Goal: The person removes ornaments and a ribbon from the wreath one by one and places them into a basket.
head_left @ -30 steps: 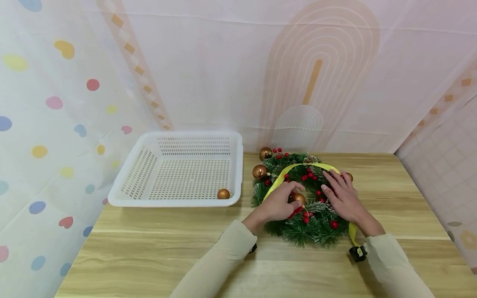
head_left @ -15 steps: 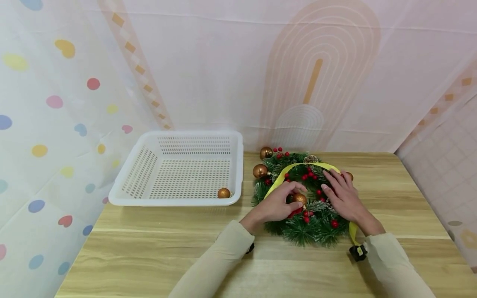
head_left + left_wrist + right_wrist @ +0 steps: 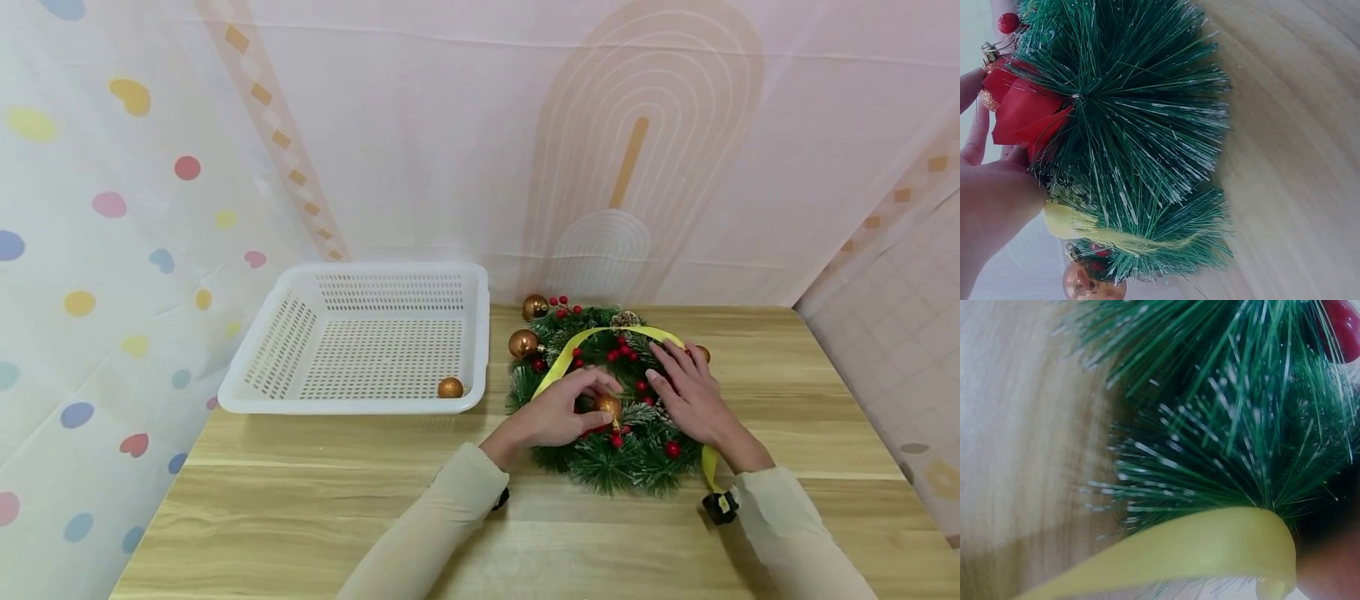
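A green wreath [image 3: 607,471] with red berries, pine cones and frosted needles lies on the wooden table. My left hand [image 3: 558,412] holds a glittery orange-gold Christmas bauble [image 3: 609,407] between thumb and fingers, over the wreath's near inner side. In the left wrist view, a red fabric petal [image 3: 1032,112] partly covers that bauble. With fingers spread, my right hand [image 3: 693,404] rests on the wreath's right side. A yellow ribbon [image 3: 570,348] arches over the wreath and passes under the right hand; it also crosses the right wrist view. Shiny copper baubles [image 3: 523,343] sit at the wreath's left edge.
Left of the wreath stands a white perforated plastic basket [image 3: 232,392], with one glittery bauble [image 3: 450,388] in its near right corner. A patterned cloth [image 3: 420,150] hangs behind the table. Another bauble [image 3: 702,353] shows beyond the right hand.
My left hand's fingers and the glittery bauble have shifted slightly right and toward me. The right hand, wreath and basket have stayed in place.
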Motion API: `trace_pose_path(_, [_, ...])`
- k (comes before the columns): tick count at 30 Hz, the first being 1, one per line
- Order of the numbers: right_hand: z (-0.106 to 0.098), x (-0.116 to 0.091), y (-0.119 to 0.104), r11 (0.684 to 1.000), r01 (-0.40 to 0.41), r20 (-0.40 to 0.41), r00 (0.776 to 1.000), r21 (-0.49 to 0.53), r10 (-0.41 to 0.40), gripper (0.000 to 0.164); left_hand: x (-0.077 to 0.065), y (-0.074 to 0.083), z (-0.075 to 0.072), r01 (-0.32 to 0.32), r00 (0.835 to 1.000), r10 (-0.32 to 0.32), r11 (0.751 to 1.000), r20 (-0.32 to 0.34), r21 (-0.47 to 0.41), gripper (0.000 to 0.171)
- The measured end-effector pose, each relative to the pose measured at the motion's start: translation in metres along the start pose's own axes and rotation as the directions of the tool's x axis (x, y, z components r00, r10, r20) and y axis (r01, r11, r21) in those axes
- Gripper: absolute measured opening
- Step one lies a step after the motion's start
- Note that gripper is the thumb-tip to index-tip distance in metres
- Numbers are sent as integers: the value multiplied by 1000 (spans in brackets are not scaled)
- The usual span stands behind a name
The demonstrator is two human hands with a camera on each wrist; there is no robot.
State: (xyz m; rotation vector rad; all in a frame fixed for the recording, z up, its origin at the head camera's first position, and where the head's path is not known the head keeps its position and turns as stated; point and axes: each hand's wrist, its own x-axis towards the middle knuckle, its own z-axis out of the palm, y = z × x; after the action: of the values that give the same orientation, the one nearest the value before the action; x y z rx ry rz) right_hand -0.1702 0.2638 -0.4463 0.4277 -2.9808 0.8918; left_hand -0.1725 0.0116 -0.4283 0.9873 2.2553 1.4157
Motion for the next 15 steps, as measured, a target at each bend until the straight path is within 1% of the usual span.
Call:
trace_pose_path(2, [0, 0, 0, 1000, 0, 2, 1000, 1, 0, 59, 0, 0, 0, -5, 1000, 5, 1000, 5, -10, 29])
trace_pose_path(6, [-1, -1, -1, 1000, -1, 7, 1000, 3, 1, 59, -1, 1, -1, 6, 1000, -6, 999, 10, -44, 29])
trace_pose_path(15, [0, 0, 0, 1000, 3, 6, 1000, -1, -3, 59, -3, 4, -2, 15, 1000, -15, 997, -5, -79, 23])
